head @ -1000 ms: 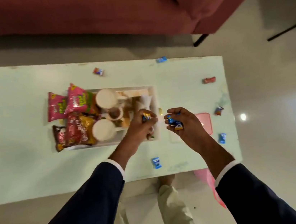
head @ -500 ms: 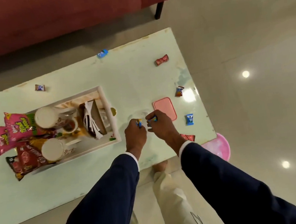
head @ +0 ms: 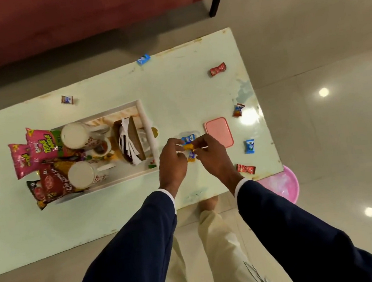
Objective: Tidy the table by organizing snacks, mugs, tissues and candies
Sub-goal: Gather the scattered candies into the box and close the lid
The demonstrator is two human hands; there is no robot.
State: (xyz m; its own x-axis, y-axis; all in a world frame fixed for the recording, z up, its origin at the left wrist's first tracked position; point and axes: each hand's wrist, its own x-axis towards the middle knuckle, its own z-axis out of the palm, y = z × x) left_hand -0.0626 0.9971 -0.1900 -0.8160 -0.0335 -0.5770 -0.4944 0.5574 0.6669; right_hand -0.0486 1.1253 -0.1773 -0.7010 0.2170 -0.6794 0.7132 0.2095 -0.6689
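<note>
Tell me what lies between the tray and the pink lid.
In the head view, both hands, left and right, hold candies between the tray and the pink lid, over a clear container.

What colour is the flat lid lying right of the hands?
Pink: the lid shows plainly in the head view.

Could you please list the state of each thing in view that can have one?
left hand: pinching candies
right hand: pinching candies
held candies: gripped between both hands
pink lid: flat on table
two mugs: on their sides in tray
tray: packed
loose candies: scattered on table
</note>
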